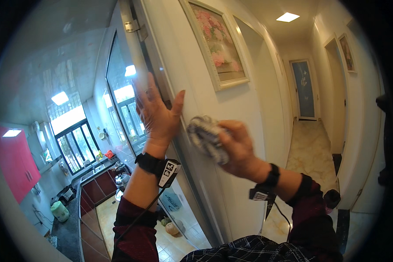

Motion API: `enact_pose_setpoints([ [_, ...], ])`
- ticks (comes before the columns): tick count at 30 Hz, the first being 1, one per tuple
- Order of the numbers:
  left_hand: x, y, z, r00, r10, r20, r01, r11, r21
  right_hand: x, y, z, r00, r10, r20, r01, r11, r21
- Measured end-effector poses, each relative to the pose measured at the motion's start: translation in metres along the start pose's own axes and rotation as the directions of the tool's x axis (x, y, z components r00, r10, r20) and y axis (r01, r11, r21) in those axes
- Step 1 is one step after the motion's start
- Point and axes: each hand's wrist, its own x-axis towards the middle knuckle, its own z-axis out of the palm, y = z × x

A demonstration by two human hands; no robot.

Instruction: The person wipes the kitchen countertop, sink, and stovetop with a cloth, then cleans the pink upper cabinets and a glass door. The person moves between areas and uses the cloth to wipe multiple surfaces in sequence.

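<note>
My left hand (158,113) is raised with its fingers spread and the thumb apart. It lies against the edge of a glazed door (124,108), near the door frame, and holds nothing. In my right hand (239,149) is a bunched striped cloth (207,139), light and dark, slightly blurred. The cloth is at the pale door casing (203,177), just right of my left hand; whether it presses on the surface cannot be told. A metal hinge (131,26) shows higher up on the frame.
Through the doorway at left is a kitchen with a dark countertop (68,229), pink wall cabinets (16,160) and a green canister (59,211). Pumpkins (172,228) sit on the floor. A framed flower picture (217,42) hangs above right. A hallway floor (309,147) runs to a blue-panelled door (304,88).
</note>
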Motion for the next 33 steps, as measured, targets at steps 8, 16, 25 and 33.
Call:
enact_pose_setpoints([
  [8,0.003,-0.008,-0.003,0.999,-0.018,-0.032,0.012,0.987,-0.162,0.031,0.031,0.042,0.958,-0.137,-0.251,0.150,0.988,0.032],
  [16,0.002,-0.004,-0.005,0.999,-0.022,-0.038,0.020,0.998,-0.059,0.255,0.104,0.076,0.947,-0.081,-0.311,0.051,0.993,-0.103],
  [25,-0.001,0.002,-0.009,0.995,-0.086,0.053,0.089,0.993,-0.071,0.312,0.127,0.076,0.976,0.184,-0.119,-0.203,0.964,-0.174],
  [33,0.001,0.005,-0.011,0.999,-0.020,0.045,0.021,1.000,-0.015,0.198,0.110,0.083,0.893,-0.298,-0.337,0.208,0.938,-0.278],
])
